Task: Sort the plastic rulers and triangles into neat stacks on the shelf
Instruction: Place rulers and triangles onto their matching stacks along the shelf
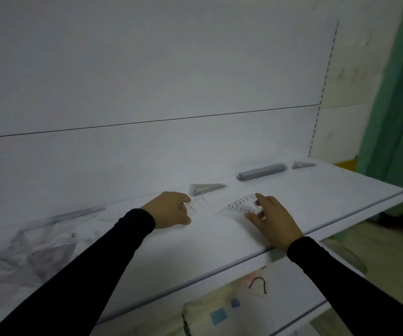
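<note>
A wide white shelf board [317, 214] runs from lower left up to the right, backed by a pale white wall panel [147, 69] with one thin dark seam across it. On the shelf, the largest thing is a loose heap of clear plastic rulers and triangles [33, 248] at its left end, too blurred to count. Along the back edge of the shelf stand three neat grey-looking stacks: one long stack of rulers [261, 172] right of centre, one small stack of triangles [302, 165] further right of it, near the shelf's far end, and one stack of triangles [205, 189] left of the ruler stack. A further long clear ruler [79, 213] lies by the back edge just above the heap. Two arms in black sleeves [98, 258] reach over the shelf's front edge. The left hand [171, 209], fingers curled, grips a small clear plastic piece [196, 205] just in front of the middle triangle stack; its exact shape cannot be told. The right hand [272, 217], well apart from the left, pinches a clear plastic triangle with printed black numbers [243, 204] by its right corner, tilted just above the shelf's surface. Below the shelf, a pale bag with a black cord [258, 284] shows on a lower level, and a green curtain [399, 93] hangs beyond the shelf's right end.
</note>
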Demonstrator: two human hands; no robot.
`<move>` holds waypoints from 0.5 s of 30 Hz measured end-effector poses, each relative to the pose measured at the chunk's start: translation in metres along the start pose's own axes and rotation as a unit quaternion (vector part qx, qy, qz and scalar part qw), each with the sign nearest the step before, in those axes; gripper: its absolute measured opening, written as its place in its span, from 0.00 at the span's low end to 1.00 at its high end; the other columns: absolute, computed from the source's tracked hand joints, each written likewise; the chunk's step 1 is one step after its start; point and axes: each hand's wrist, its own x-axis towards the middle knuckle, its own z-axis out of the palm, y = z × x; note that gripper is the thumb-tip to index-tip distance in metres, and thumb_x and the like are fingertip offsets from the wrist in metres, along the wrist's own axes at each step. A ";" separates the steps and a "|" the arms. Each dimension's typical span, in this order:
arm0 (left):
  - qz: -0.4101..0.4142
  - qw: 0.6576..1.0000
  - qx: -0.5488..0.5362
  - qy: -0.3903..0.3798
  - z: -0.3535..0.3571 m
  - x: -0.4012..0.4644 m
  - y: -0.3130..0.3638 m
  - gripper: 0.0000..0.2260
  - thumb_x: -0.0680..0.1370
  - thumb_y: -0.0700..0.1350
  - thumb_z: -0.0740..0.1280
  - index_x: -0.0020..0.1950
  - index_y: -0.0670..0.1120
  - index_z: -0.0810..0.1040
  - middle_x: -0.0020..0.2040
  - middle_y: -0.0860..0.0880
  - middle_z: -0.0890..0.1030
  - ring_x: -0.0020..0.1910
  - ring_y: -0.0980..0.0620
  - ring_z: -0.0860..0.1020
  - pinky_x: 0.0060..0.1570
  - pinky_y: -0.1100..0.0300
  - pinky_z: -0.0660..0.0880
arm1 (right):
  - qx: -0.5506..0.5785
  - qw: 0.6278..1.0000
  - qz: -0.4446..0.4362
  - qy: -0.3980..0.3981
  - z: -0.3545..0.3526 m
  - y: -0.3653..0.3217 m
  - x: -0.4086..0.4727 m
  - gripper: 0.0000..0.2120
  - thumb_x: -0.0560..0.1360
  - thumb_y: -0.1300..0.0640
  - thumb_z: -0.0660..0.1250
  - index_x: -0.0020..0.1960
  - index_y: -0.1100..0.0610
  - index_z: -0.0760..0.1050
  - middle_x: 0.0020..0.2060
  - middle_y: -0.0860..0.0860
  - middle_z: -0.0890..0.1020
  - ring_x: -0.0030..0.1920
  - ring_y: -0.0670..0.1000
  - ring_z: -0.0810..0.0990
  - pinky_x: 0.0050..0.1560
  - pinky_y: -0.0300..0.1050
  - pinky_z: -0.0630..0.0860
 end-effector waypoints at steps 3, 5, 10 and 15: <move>0.026 0.999 -0.003 0.024 0.013 0.022 0.046 0.19 0.72 0.51 0.71 0.60 0.52 0.70 0.51 0.56 0.78 0.43 0.58 0.73 0.39 0.65 0.67 | 0.006 1.000 0.004 0.006 -0.028 0.046 0.003 0.27 0.76 0.49 0.65 0.71 0.58 0.63 0.59 0.53 0.73 0.44 0.46 0.74 0.49 0.36 0.67; 0.045 0.998 -0.001 0.050 0.021 0.035 0.075 0.18 0.73 0.53 0.70 0.61 0.54 0.70 0.52 0.54 0.78 0.42 0.57 0.74 0.40 0.65 0.67 | 0.013 1.000 0.004 0.005 -0.043 0.074 0.003 0.28 0.76 0.49 0.65 0.72 0.58 0.62 0.60 0.53 0.72 0.46 0.45 0.73 0.50 0.35 0.66; 0.054 0.995 0.013 0.084 0.039 0.065 0.121 0.20 0.77 0.55 0.65 0.68 0.55 0.69 0.51 0.52 0.78 0.45 0.54 0.73 0.47 0.63 0.66 | 0.031 0.999 0.027 -0.001 -0.069 0.129 0.006 0.28 0.77 0.49 0.64 0.73 0.55 0.60 0.62 0.52 0.70 0.48 0.45 0.73 0.52 0.34 0.65; 0.039 0.997 0.024 0.059 0.053 0.107 0.139 0.22 0.78 0.48 0.63 0.72 0.52 0.65 0.58 0.50 0.74 0.49 0.54 0.69 0.52 0.64 0.64 | 0.024 0.999 0.041 -0.005 -0.079 0.167 0.021 0.28 0.76 0.48 0.64 0.73 0.54 0.61 0.59 0.52 0.72 0.46 0.45 0.73 0.50 0.34 0.65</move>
